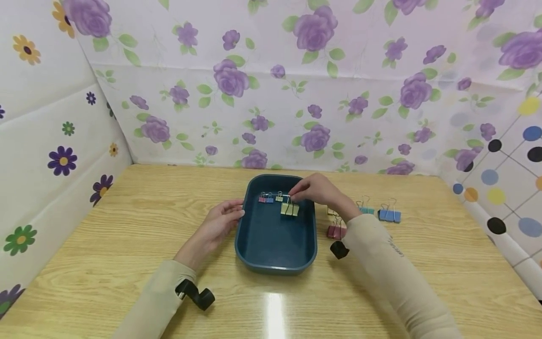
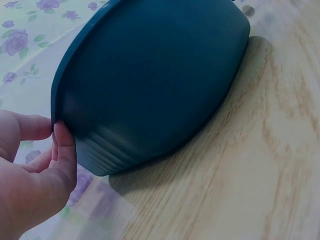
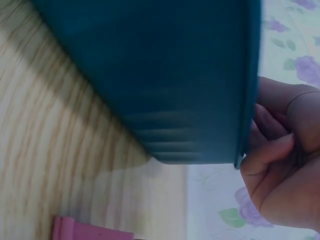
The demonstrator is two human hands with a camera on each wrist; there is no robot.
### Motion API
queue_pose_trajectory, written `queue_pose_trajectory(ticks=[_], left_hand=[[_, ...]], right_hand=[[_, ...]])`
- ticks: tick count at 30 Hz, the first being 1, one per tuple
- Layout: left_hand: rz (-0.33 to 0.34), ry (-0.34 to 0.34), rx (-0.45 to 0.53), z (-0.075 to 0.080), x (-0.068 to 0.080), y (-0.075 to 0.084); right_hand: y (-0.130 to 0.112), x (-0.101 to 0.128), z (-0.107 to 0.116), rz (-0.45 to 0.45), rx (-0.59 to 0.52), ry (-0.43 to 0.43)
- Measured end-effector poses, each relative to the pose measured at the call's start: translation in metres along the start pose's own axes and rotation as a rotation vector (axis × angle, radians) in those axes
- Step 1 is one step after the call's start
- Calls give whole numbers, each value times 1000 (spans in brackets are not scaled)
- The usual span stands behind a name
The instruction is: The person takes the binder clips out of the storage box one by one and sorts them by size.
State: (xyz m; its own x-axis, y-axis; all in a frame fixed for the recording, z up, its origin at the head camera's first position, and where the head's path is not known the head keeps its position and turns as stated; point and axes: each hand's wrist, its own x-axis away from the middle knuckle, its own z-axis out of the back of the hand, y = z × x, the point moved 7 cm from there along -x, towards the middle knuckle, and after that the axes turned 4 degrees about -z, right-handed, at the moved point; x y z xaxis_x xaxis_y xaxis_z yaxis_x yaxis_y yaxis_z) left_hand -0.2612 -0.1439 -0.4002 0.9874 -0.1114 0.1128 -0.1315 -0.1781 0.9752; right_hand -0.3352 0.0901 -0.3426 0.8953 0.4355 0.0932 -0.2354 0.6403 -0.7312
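Observation:
A dark blue-green tray [image 1: 275,269] with rounded corners stands on the wooden table. My left hand [image 1: 218,220] pinches its left rim between thumb and fingers, as the left wrist view also shows. Over the tray's far right part, my right hand [image 1: 316,189] pinches the wire handles of a large yellow binder clip [image 1: 290,209]. In the right wrist view the tray's wall [image 3: 165,75] hides those fingertips. Near the tray's far end lie a small pink binder clip [image 1: 262,200], a small blue one [image 1: 269,200] and a small yellow one [image 1: 279,198].
Right of the tray lie a large pink binder clip [image 1: 336,231], a large blue one [image 1: 389,215] and a teal one [image 1: 366,210]. Another yellow clip [image 1: 331,212] is partly behind the right forearm. A flowered cloth wall [image 1: 271,108] rises behind the table [image 1: 169,188].

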Motion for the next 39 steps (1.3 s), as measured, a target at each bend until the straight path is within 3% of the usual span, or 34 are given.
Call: queue_pose_trajectory(ticks=[10, 21, 29, 39], left_hand=[[-16, -1, 12, 3, 0, -1], [-1, 4, 6, 3, 0, -1], [2, 2, 9, 2, 1, 1], [-4, -14, -4, -1, 0, 0]], right_hand=[[-15, 16, 21, -34, -176, 61], [-21, 43, 35, -9, -200, 84], [-5, 63, 45, -17, -228, 100], [35, 95, 67, -43, -235, 145]])
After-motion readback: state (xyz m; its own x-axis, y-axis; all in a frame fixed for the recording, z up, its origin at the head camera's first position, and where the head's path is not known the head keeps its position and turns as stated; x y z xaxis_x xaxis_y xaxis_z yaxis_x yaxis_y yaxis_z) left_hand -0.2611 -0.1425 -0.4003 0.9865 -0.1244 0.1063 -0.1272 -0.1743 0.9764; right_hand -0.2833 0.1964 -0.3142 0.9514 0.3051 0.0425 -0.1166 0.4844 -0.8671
